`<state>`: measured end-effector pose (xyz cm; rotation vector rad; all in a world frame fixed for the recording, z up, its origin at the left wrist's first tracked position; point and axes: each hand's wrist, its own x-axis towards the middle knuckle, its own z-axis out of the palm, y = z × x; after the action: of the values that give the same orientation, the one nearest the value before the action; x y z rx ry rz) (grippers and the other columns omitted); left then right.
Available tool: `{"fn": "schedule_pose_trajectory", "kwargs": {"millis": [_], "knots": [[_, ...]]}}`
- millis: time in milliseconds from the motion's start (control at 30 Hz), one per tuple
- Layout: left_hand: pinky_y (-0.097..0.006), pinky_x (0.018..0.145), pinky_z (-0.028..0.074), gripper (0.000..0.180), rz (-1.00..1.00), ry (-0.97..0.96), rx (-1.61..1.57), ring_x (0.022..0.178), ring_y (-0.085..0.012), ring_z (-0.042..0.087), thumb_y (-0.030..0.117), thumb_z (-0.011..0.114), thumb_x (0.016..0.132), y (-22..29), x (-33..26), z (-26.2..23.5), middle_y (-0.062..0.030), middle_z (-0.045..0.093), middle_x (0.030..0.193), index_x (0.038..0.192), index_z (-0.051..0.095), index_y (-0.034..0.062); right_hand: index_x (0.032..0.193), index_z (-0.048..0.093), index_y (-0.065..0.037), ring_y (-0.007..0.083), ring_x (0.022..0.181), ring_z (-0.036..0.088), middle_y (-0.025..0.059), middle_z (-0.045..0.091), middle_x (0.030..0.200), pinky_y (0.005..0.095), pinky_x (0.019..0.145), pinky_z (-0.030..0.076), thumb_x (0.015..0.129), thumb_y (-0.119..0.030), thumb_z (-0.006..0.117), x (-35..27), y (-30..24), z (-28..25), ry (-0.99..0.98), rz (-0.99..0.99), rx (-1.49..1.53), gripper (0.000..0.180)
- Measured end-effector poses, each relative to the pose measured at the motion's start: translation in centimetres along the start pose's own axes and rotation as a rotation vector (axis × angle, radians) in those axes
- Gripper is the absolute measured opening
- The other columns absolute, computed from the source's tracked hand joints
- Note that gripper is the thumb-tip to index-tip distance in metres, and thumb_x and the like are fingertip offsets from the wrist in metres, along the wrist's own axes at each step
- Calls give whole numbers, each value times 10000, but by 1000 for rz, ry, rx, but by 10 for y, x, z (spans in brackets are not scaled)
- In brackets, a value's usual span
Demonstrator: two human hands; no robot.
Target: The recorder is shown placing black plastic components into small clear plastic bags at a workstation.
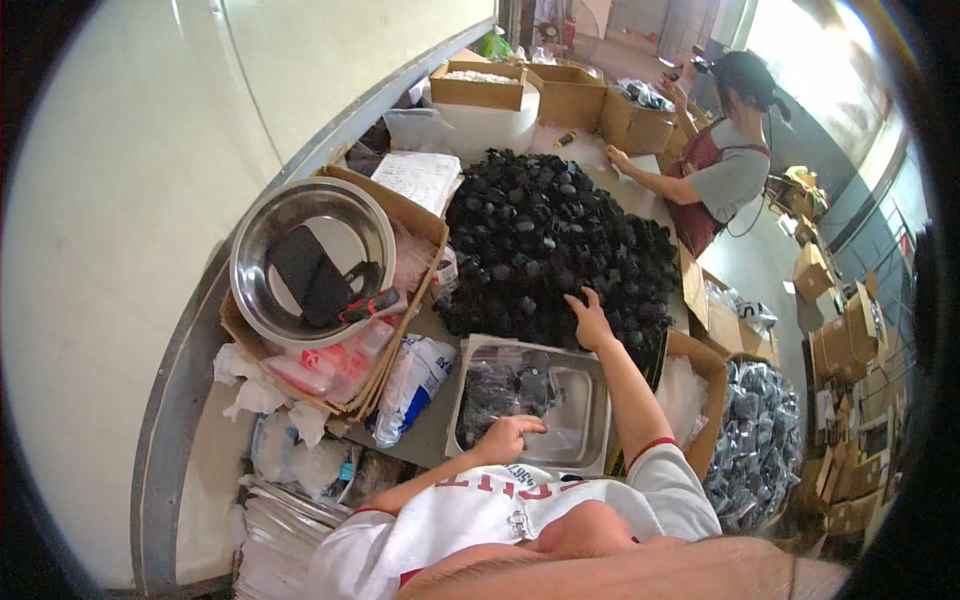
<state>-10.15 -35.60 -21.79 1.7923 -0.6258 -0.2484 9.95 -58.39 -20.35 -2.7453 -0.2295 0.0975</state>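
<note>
A large heap of small black plastic parts (550,235) covers the middle of the table. My right hand (592,322) reaches over the heap's near edge, its fingers apart, and nothing shows between them. Closer to me lies a rectangular metal tray (592,390) with clear plastic bags of black parts (505,390) in its left side. Over the tray's near edge is my left hand (508,438), the index finger pointing right and the other fingers curled in. What those curled fingers hold, if anything, is hidden. Some clear plastic (565,440) lies beside that hand in the tray.
On the left, a round steel bowl (252,240) holding a black phone (310,275) and a red-and-black tool (368,305) rests on a cardboard box (425,225). A co-worker (725,160) is at the far right. Bagged black parts (755,440) fill a container to my right.
</note>
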Motion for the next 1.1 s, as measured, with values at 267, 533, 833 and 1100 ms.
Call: {"fn": "schedule_pose_trajectory", "kwargs": {"millis": [267,533,833,1100], "knots": [[-334,956,462,469,-138,131,-87,1080,-304,612,-102,386,702,14,-6,-18,-181,642,1140,1063,667,0,1234,460,-94,438,1170,470,190,364,1374,459,933,431,838,25,566,8,20,10,240,-118,115,426],[-346,898,469,375,-52,275,176,1011,-290,619,-60,480,724,3,12,-17,-181,655,1057,1052,655,-11,1156,409,-71,151,905,573,108,575,1019,301,736,478,740,3,751,-103,-53,-27,153,-20,1113,544],[-214,764,452,488,-318,-33,-598,892,-70,570,-45,538,708,36,30,-28,-25,628,1045,1195,572,-50,1076,648,-109,272,1003,538,63,652,1012,417,907,349,683,-159,775,-183,-67,-28,216,-320,322,416],[-276,1007,383,648,-214,-94,-411,1196,-188,505,-38,520,674,52,26,-24,-168,550,1285,1318,458,-90,1034,695,-240,209,1005,492,-31,640,1067,530,904,253,778,-177,630,-199,-88,-25,68,-548,-42,271]]}}
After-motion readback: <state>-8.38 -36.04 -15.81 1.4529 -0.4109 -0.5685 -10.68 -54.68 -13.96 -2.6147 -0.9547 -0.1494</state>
